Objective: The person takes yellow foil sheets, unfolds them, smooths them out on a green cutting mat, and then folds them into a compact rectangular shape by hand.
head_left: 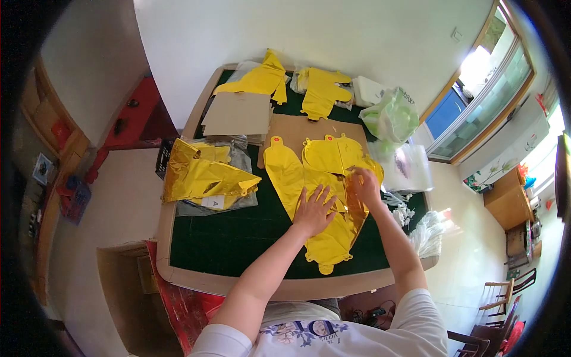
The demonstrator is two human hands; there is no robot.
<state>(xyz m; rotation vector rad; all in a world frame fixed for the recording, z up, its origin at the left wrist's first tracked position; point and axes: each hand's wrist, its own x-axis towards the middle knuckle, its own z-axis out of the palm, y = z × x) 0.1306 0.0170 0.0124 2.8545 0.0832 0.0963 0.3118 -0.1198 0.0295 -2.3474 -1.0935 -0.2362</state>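
A flat yellow foil balloon (284,172) with small tabs along its edges lies on a brown cardboard sheet (291,125) and the green tabletop (232,232). My left hand (314,213) rests on the foil, palm down and fingers spread. Over the right part of the foil, my right hand (366,184) has its fingers curled and pinched on a foil edge, beside a shiny folded-up section (357,208). Another foil piece, rounded at its top (333,153), overlaps the balloon near my right fingers.
To the left, crumpled yellow foil (205,175) lies on clear plastic bags. Behind are a grey cardboard stack (238,113) and more yellow foil shapes (324,89). A green-white plastic bag (389,116), clear sleeves (410,166) and white small pieces (402,214) line the right side.
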